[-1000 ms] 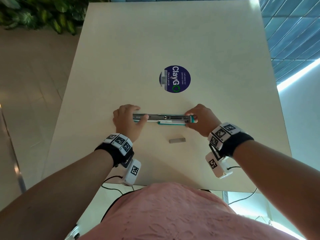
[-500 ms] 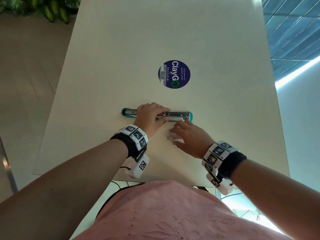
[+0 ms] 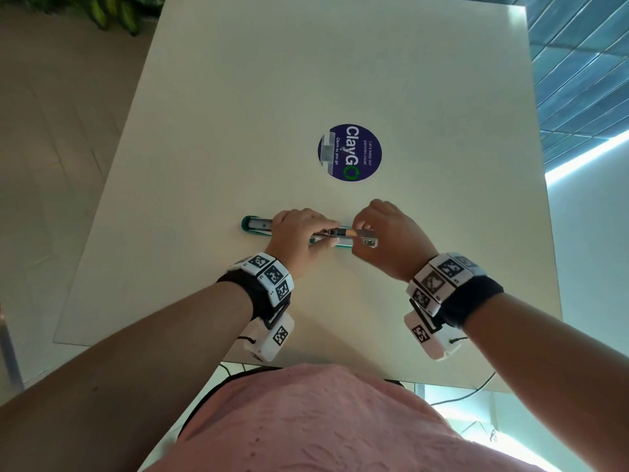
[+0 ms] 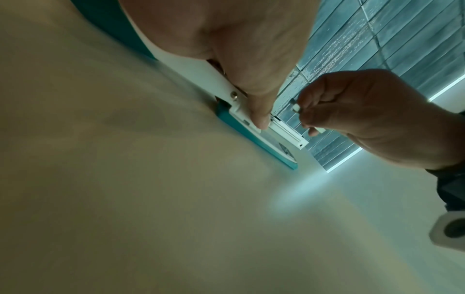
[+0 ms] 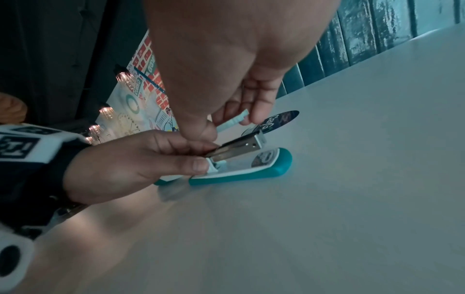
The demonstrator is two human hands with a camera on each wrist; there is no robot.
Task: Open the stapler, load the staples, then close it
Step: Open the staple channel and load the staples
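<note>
The teal and white stapler (image 3: 255,225) lies opened out flat on the cream table (image 3: 238,131), lid to the left, metal magazine (image 3: 369,240) to the right. My left hand (image 3: 323,235) grips the stapler's middle, thumb pressed on the near side (image 4: 259,115). My right hand (image 3: 359,229) hovers over the magazine (image 5: 241,148) and pinches a short strip of staples (image 5: 234,120) between thumb and fingers, slanted just above the channel. In the left wrist view the strip's ends (image 4: 296,108) stick out from the right fingers. The hinge area is hidden under my left hand.
A round dark blue sticker (image 3: 350,153) sits on the table just beyond the stapler. The table's near edge (image 3: 340,364) runs close to my body, with cables hanging below it. Plants (image 3: 112,15) stand past the far left corner.
My right hand has picked the staple strip up off the table near me and carried it to the open magazine. My left hand stays on the stapler's middle.
</note>
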